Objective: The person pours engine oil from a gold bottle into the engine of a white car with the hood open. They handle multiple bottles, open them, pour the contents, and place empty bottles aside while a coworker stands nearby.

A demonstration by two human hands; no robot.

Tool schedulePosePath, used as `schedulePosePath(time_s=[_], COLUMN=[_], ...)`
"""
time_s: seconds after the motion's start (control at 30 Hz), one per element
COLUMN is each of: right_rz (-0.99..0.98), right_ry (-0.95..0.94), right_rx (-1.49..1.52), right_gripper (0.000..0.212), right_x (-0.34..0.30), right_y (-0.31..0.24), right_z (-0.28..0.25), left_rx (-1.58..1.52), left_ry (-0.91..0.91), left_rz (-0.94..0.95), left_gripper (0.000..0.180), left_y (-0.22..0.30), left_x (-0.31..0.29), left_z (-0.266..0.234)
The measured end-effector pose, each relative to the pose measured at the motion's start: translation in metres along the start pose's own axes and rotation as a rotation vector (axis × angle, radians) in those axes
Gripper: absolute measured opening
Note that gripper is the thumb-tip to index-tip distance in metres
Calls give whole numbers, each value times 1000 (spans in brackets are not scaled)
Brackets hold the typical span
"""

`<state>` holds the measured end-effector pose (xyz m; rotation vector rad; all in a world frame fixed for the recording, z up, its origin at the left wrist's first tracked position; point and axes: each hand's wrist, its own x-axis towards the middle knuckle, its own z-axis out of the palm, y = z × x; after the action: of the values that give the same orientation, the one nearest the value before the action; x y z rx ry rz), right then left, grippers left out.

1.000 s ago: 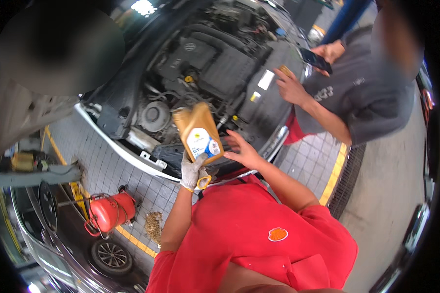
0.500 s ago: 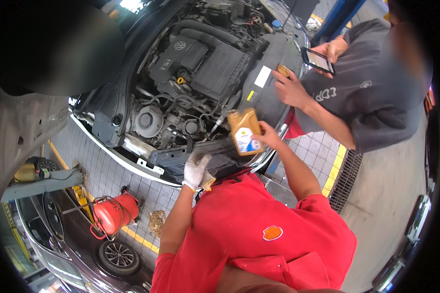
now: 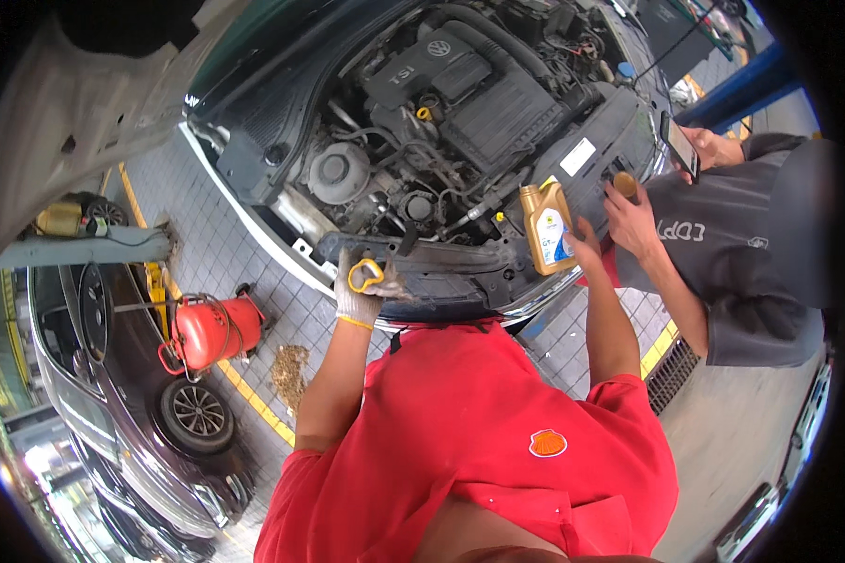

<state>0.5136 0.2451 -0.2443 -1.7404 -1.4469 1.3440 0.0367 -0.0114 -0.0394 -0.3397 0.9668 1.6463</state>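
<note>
My right hand (image 3: pixel 584 246), bare, grips a gold engine oil bottle (image 3: pixel 552 230) by its right side. The bottle stands nearly upright at the front edge of the engine bay, its neck uncapped. On my left hand (image 3: pixel 355 298) is a white work glove with a yellow-edged cuff. Its fingers close on a second, loose glove (image 3: pixel 366 274), whose yellow cuff forms a ring facing up. This hand is over the front left of the bay, beside the black front panel (image 3: pixel 422 272). The engine (image 3: pixel 460 84) lies exposed beyond both hands.
At the right, a person in a dark shirt (image 3: pixel 723 239) holds a phone (image 3: pixel 680 148) and a round golden-brown object (image 3: pixel 624 185). The raised hood (image 3: pixel 113 103) looms upper left. A red tank (image 3: pixel 216 333) stands on the tiled floor near a parked car (image 3: pixel 113 366).
My view has shifted, moving the engine bay rightward. My left hand has lifted and turned, bringing the loose glove's yellow cuff into sight. The oil bottle stays in my right hand.
</note>
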Motion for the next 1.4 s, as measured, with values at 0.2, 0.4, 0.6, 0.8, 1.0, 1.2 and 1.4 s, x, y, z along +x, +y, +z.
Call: schedulePosePath(time_s=[0.2, 0.4, 0.6, 0.8, 1.0, 1.2, 1.4], right_rz=[-174, -225, -249, -443, -716, -583, 22], right_ry=[490, -583, -551, -307, -334, -500, -901], right_rx=[-390, 309, 410, 303, -23, -904, 249], right_gripper=[74, 34, 20, 21, 25, 32, 34], right_x=[-27, -197, -231, -213, -231, -227, -180], right_y=[14, -231, -248, -254, -267, -252, -255], right_z=[17, 121, 205, 202, 188, 196, 201], left_rx=[-14, 515, 751, 1115, 967, 830, 1601], left_ry=[-41, 117, 72, -87, -109, -140, -456], left_rz=[65, 637, 794, 592, 310, 340, 656], left_gripper=[37, 35, 38, 44, 38, 30, 38], left_y=[-12, -26, -29, -24, -41, -43, -33], left_x=[22, -12, -20, -39, -31, -32, -50], left_z=[-1, 49, 58, 33, 33, 41, 43])
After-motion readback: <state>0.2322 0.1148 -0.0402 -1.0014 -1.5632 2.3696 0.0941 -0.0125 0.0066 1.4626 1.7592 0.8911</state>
